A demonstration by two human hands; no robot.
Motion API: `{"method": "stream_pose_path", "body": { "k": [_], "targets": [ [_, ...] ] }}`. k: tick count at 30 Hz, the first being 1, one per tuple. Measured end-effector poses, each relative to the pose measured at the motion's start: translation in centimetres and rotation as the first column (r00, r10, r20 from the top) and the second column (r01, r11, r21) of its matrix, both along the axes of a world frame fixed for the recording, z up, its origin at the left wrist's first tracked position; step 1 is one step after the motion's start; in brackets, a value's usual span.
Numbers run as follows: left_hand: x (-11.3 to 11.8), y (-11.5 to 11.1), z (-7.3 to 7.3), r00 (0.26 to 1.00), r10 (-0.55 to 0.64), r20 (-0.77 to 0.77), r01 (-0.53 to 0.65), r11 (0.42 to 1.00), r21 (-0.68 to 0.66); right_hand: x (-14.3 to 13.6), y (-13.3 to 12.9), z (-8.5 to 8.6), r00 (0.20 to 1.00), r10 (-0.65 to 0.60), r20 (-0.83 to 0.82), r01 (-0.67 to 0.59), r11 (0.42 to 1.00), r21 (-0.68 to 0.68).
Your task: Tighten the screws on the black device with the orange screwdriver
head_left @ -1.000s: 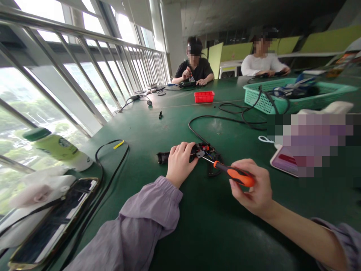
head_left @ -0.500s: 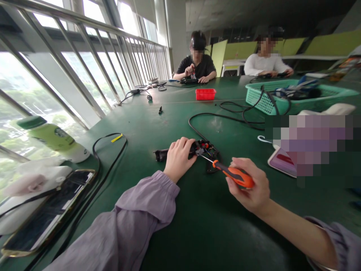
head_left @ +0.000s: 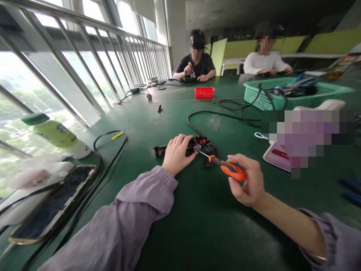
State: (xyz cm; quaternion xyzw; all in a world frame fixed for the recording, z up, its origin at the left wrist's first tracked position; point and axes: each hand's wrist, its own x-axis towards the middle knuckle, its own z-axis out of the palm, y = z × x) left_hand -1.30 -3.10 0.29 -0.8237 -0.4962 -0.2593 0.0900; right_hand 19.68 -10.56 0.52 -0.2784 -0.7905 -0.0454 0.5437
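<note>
My left hand (head_left: 178,154) is closed around the middle of a black corded device (head_left: 160,151) lying on the green table, pinning it down. To the right of my fingers its casing is open, with coloured wires and small red parts showing. My right hand (head_left: 249,180) loosely grips the orange and black handle of a screwdriver (head_left: 229,170) between thumb and fingers. The shaft points left and slopes down into the open casing, close to my left thumb. Exactly what the tip touches is too small to make out.
A black cable (head_left: 220,112) runs from the device toward a green basket (head_left: 255,96) of tools. Beyond are a red tray (head_left: 204,93) and a small black part (head_left: 160,108). At left lie a phone (head_left: 56,203) and a bottle (head_left: 58,137). Two people sit opposite.
The right hand and screwdriver handle have shifted slightly left, and the hand's grip on the handle has changed a little. The whole view has also moved slightly. My left hand keeps its hold.
</note>
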Motion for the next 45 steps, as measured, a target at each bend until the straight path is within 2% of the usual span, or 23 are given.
{"method": "stream_pose_path", "body": {
  "k": [7, 10, 15, 21, 27, 32, 38, 45],
  "targets": [
    [-0.2, 0.2, 0.2, 0.998, -0.044, 0.046, 0.045, 0.999, -0.020, 0.5, -0.2, 0.9, 0.992, -0.048, 0.115, 0.047, 0.999, 0.014],
    [-0.1, 0.3, 0.2, 0.997, -0.041, 0.066, 0.043, 0.999, -0.028, 0.2, -0.1, 0.9, 0.997, -0.036, 0.072, 0.034, 0.999, 0.020],
    [0.1, 0.4, 0.3, 0.996, -0.032, 0.087, 0.034, 0.999, -0.030, 0.2, 0.2, 0.4, 0.999, 0.027, -0.027, -0.028, 0.998, -0.053],
    [0.1, 0.3, 0.5, 0.996, -0.030, 0.084, 0.034, 0.999, -0.040, 0.3, 0.1, 0.7, 0.997, 0.031, 0.076, -0.028, 0.999, -0.043],
    [0.1, 0.4, 0.3, 0.996, -0.025, 0.080, 0.028, 0.999, -0.040, 0.3, 0.1, 0.3, 0.999, 0.035, -0.015, -0.036, 0.997, -0.065],
    [0.0, 0.4, 0.3, 0.996, -0.020, 0.084, 0.023, 0.999, -0.045, 0.1, 0.0, 1.0, 0.997, -0.005, 0.083, 0.005, 1.000, -0.005],
    [0.2, 0.3, 0.5, 0.996, -0.016, 0.089, 0.021, 0.999, -0.048, 0.1, 0.1, 0.7, 1.000, 0.019, -0.005, -0.020, 1.000, -0.015],
    [0.2, 0.3, 0.6, 0.996, -0.012, 0.086, 0.017, 0.999, -0.051, 0.1, 0.0, 0.6, 0.997, -0.007, 0.075, 0.009, 1.000, -0.024]
  ]
}}
